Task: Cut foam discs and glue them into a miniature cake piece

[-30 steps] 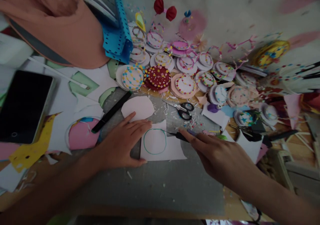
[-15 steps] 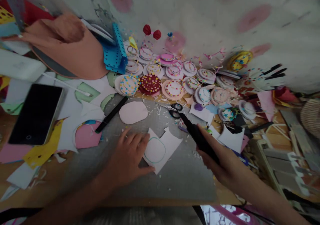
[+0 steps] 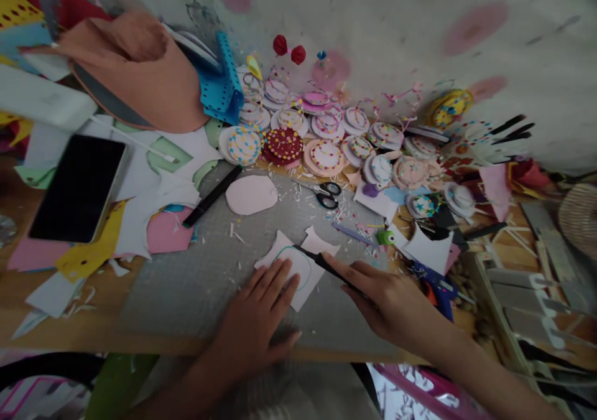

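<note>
A white foam sheet (image 3: 305,288) with a teal oval outline lies on the grey cutting mat (image 3: 181,295). My left hand (image 3: 263,311) rests on its lower left part, fingers spread and holding nothing. My right hand (image 3: 382,292) is wrapped round a black craft knife (image 3: 333,270), whose tip touches the sheet near the top of the outline. A pale pink rounded piece (image 3: 252,195) lies above the sheet, with black scissors (image 3: 328,195) to its right. A black marker (image 3: 212,196) lies to the left of the pink piece.
Small decorated foam hats (image 3: 325,157) line the back. At left are a phone (image 3: 79,186), coloured scraps (image 3: 88,252) and a brown cap (image 3: 140,84). A blue glue gun (image 3: 436,286) and a grey organiser (image 3: 501,308) stand at right. Shavings dot the mat.
My right hand has moved left and down, bringing the knife tip onto the sheet. My left hand has shifted lower and to the right. The whole view has shifted slightly.
</note>
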`<control>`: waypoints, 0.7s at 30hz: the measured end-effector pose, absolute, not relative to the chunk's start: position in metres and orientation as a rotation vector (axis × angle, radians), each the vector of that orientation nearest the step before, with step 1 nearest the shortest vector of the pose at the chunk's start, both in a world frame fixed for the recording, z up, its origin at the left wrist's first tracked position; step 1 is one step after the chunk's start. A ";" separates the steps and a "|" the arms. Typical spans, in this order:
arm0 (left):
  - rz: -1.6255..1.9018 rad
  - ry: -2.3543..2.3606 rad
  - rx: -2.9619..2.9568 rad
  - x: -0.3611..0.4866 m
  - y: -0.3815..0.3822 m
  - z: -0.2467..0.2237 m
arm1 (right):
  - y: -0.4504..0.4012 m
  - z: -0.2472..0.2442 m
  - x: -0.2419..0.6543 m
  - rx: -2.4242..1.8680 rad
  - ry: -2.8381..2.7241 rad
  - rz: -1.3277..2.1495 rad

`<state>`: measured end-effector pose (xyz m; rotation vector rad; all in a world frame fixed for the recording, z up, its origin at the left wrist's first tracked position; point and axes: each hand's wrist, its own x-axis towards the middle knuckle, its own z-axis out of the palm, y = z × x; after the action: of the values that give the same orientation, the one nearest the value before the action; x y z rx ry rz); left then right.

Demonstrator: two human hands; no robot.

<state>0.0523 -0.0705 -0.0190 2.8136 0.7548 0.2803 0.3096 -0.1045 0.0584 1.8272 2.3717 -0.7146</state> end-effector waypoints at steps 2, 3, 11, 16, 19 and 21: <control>0.280 0.749 2.816 0.052 -0.071 -0.022 | -0.103 0.058 0.309 1.791 2.372 -0.679; 0.276 0.749 2.816 0.052 -0.071 -0.023 | -0.103 0.058 0.309 1.776 2.372 -0.661; 0.285 0.761 2.800 0.051 -0.072 -0.023 | -0.100 0.061 0.305 1.678 2.360 -0.352; 0.295 0.763 2.807 0.051 -0.072 -0.023 | -0.104 0.063 0.304 1.690 2.345 -0.270; 0.313 0.771 2.794 0.052 -0.071 -0.024 | -0.109 0.064 0.304 1.712 2.338 -0.287; 0.314 0.768 2.794 0.052 -0.071 -0.024 | -0.113 0.064 0.303 1.736 2.332 -0.303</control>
<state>0.0522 -0.0706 -0.0239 2.7940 0.7683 0.3144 0.3034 -0.1125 0.0639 1.7356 2.3321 -0.3034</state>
